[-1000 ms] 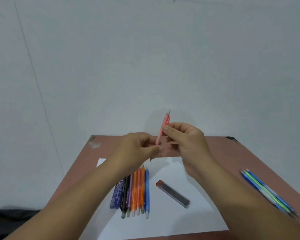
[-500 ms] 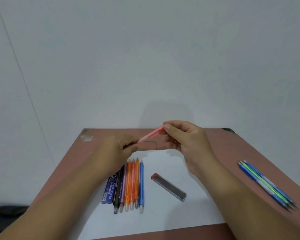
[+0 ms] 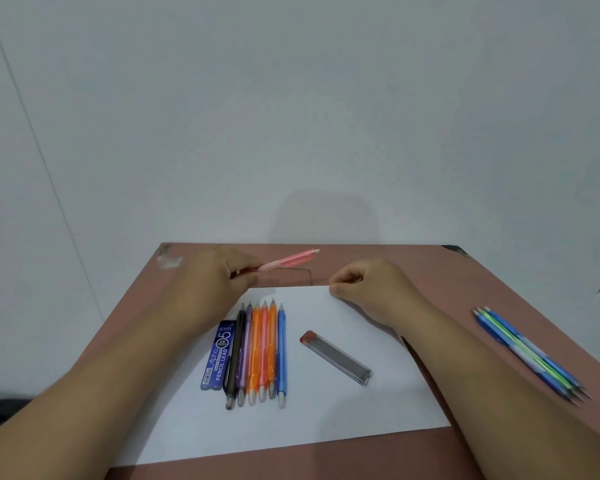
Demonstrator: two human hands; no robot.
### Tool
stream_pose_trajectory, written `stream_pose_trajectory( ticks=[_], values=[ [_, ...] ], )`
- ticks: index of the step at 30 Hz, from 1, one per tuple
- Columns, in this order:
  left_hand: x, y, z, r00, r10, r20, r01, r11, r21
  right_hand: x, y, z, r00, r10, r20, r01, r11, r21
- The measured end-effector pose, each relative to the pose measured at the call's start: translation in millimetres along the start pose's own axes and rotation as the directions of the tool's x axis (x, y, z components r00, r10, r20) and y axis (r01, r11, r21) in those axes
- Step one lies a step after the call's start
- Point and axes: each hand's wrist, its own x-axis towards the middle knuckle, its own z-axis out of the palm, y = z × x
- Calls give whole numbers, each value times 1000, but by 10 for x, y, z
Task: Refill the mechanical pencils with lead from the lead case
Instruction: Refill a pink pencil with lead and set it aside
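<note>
Reddish table [image 3: 413, 268] against a pale wall: left hand [image 3: 219, 278] grips the pink pencil [image 3: 288, 260]; right hand [image 3: 368, 282] is curled, perhaps pinching something tiny. Lead case [image 3: 336, 357] lies just nearer on white paper [image 3: 326, 417], beside six pencils [image 3: 260, 351].

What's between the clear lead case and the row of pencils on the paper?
Only bare white paper separates the lead case from the pencil row, per the head view.

1. The tip end of the pink mechanical pencil [image 3: 288, 260] is hidden inside the curled left hand [image 3: 219, 275].
2. Whether the right hand [image 3: 364, 284] pinches anything cannot be told; its fingertips are too small to read.
3. Both forearms are cut off by the bottom edge.
4. Small print on the blue lead packet [image 3: 219, 355] is blurred.
</note>
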Motion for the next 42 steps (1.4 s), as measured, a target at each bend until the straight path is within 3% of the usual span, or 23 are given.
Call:
stream_pose_trajectory(
  ticks=[17, 19, 25, 35, 42],
  values=[
    [10, -23, 34, 998, -43, 52, 44, 999, -29, 14, 37, -68, 1000, 22, 22, -21, 999, -43],
    [13, -25, 34, 998, -34, 51, 35, 999, -30, -1, 16, -81, 1000, -5, -10, 4, 1000, -13],
    [28, -56, 55, 999, -5, 46, 6, 1000, -20, -103, -175, -71, 984, -130, -123, 162, 939, 304],
    [35, -77, 81, 999, 12, 45, -9, 999, -52, -156, -233, -54, 981, -142, -131, 179, 924, 339],
    [36, -67, 66, 999, 27, 44, -26, 1000, -11, -110, -185, -138, 978, -133, -160, 173, 947, 271]
  ],
)
